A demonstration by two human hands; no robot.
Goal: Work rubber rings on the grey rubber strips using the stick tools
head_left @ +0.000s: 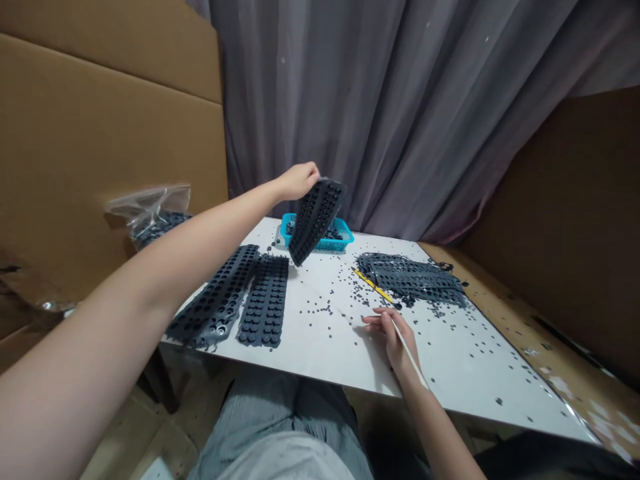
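Note:
My left hand (299,181) pinches the top corner of a dark rubber sheet (316,217) with rows of round bumps, which hangs tilted in front of a blue basket (334,244). Low over the white table (320,360), my right hand (395,337) has its fingers closed round a thin white stick (411,357). Two more dark sheets, one wide (220,300) and one narrower (265,300), lie at the table's left. A pile of dark sheets with holes (413,277) is at the right, beside a yellow tool (373,285).
Small black discs are scattered over the table's middle and right. A clear plastic bag (155,213) with dark pieces stands at the left, behind my left forearm. Cardboard panels (125,113) flank the table, and a grey curtain (350,113) hangs behind it.

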